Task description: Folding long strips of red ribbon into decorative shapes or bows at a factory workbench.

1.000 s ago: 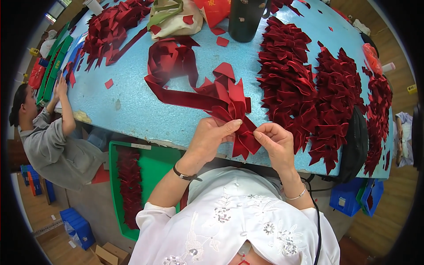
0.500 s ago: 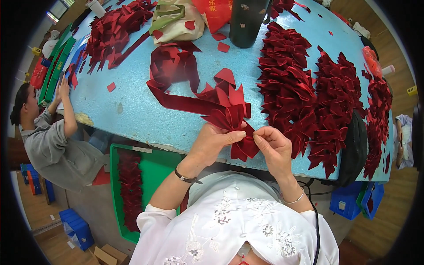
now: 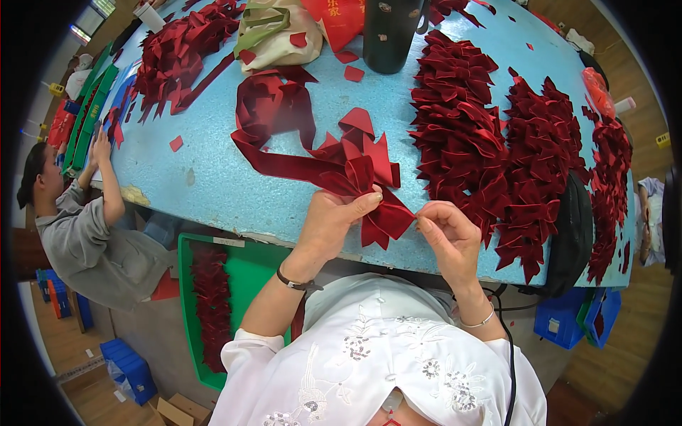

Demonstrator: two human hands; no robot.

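Note:
My left hand (image 3: 332,221) is closed round the middle of a dark red velvet ribbon bow (image 3: 387,219), its thumb pressed on the knot. The bow is held just above the near edge of the blue table. At the bow's right tail tip, my right hand (image 3: 449,233) has thumb and forefinger pinched together; the tip reaches into the pinch. A long red ribbon (image 3: 280,162) runs left from the bow and loops back into a loose coil (image 3: 273,99). Cut red ribbon pieces (image 3: 359,135) lie just beyond the bow.
Long piles of finished bows (image 3: 458,121) cover the right side of the table (image 3: 213,192). A black tumbler (image 3: 393,35) and a cream bag (image 3: 273,35) stand at the back. Below is a green bin (image 3: 259,284). A co-worker in grey (image 3: 99,241) sits at left.
My right hand has moved from near the bow's middle out to its right tail tip. The bow has turned slightly, with its tail now stretched to the right.

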